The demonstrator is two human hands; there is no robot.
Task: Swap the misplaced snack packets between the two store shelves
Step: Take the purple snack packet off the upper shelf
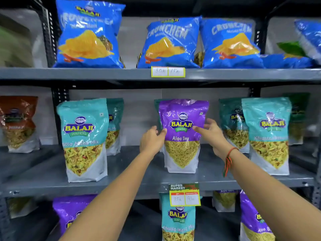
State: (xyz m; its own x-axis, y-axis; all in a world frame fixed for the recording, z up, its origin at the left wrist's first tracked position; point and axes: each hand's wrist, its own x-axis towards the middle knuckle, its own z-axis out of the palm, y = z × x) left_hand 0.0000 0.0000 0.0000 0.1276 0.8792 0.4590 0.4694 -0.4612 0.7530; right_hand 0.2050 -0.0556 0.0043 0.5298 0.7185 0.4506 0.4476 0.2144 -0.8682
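Both hands on purple Aloo Sev packet: left hand at its left edge, right hand at right edge. Pkt upright on middle shelf, betw teal Khatta Mitha packets.

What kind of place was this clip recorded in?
Most likely a grocery shop aisle: grey metal shelves stocked with rows of snack packets, and price tags on the edges, one reading "Super Market".

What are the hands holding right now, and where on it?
The purple Aloo Sev packet, upright on the middle shelf. The left hand and right hand pinch its left and right edges at mid-height.
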